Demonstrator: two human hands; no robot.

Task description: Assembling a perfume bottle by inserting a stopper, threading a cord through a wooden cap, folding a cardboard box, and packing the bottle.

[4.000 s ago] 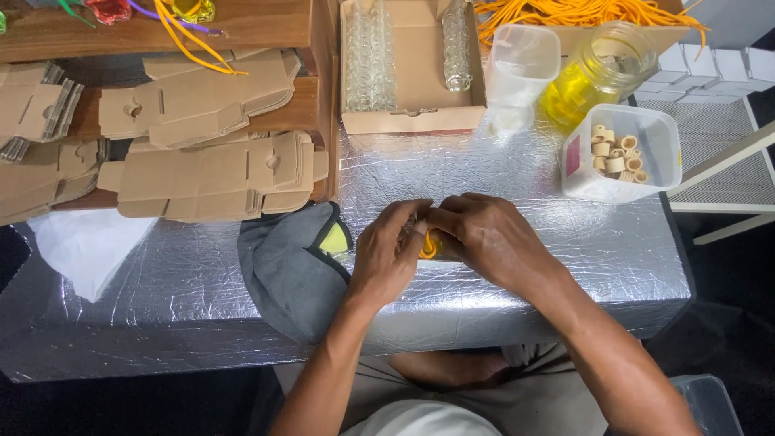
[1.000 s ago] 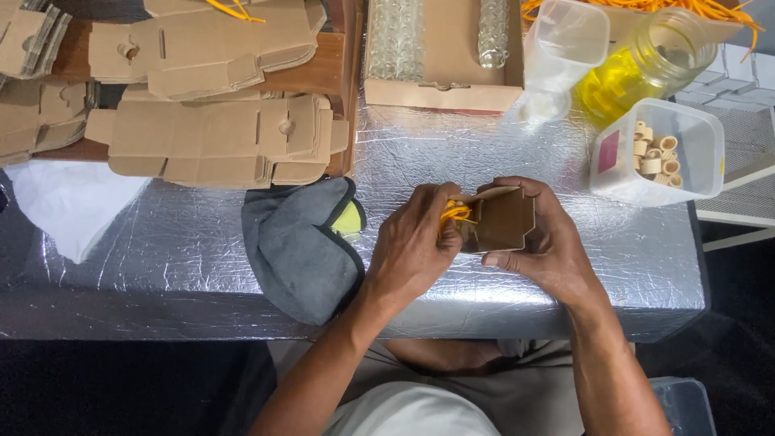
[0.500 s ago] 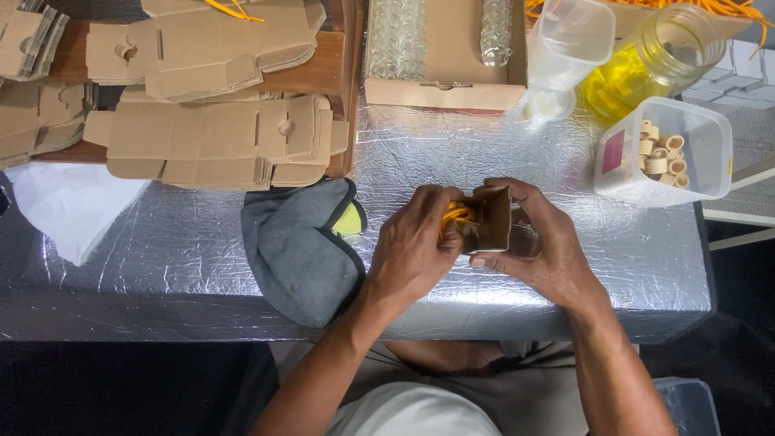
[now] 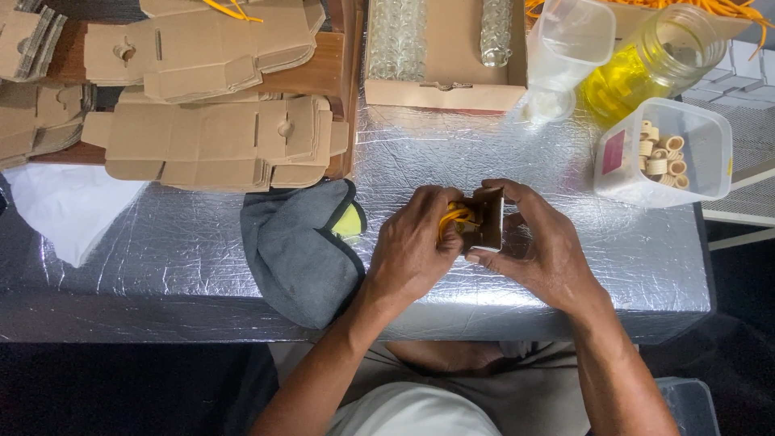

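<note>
brown cardboard is what we are gripping: our right hand point(image 4: 537, 250) is clamped around a small box point(image 4: 487, 218), thumb under its near edge and fingers curled over the far side, holding it just above the middle of the foil-covered surface point(image 4: 202, 242). our left hand point(image 4: 416, 246) is closed on a bunch of orange cord point(image 4: 454, 216), its grip pinching the cord against the open face of the box. just to the left of the left hand we are seeing a grey cloth point(image 4: 299, 250) with a yellow-green patch, lying on the foil. farther out, flat cardboard blanks point(image 4: 218, 145) are sitting in stacks at the upper left, beside a white sheet. up ahead, an open carton point(image 4: 444, 52) is holding bubble-wrap rolls. at the right, a clear tub of small rings point(image 4: 666, 153) is standing near a jar of yellow liquid point(image 4: 650, 60) and a clear cup.
</note>
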